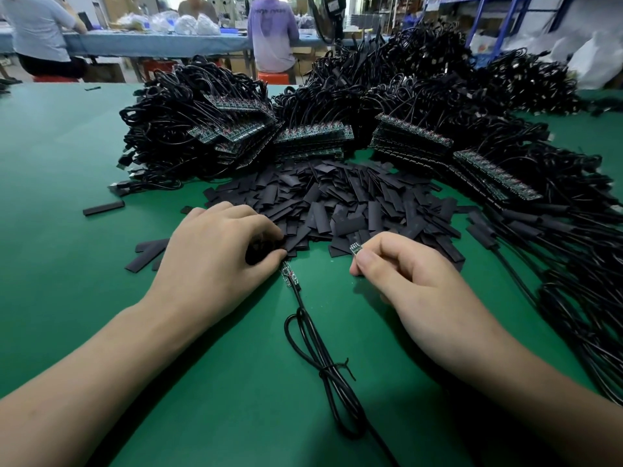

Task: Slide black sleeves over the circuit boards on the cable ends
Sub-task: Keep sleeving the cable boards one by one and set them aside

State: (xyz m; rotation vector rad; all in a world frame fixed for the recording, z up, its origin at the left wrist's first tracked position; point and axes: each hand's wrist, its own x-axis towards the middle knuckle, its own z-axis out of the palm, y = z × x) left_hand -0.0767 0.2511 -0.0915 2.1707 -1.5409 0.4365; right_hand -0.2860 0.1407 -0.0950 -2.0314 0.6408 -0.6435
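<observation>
Your cable (323, 358) lies at six o'clock, its circuit board (290, 277) under your left hand (215, 254), fingers (256, 224) curled round a black sleeve (264, 248). At three o'clock your right hand (418, 278) pinches another board (354, 248); next, likely align the sleeve mouth with a board.

Green table (67, 264). Carries loose heap of black sleeves (354, 203) at centre; stacks of circuit boards (313, 136) with coiled cables (161, 129) from 10 to 2 o'clock; sleeved cables (553, 227) at 3 o'clock; tied cable (323, 362) at 6 o'clock; stray sleeve (104, 208) at 9 o'clock.
</observation>
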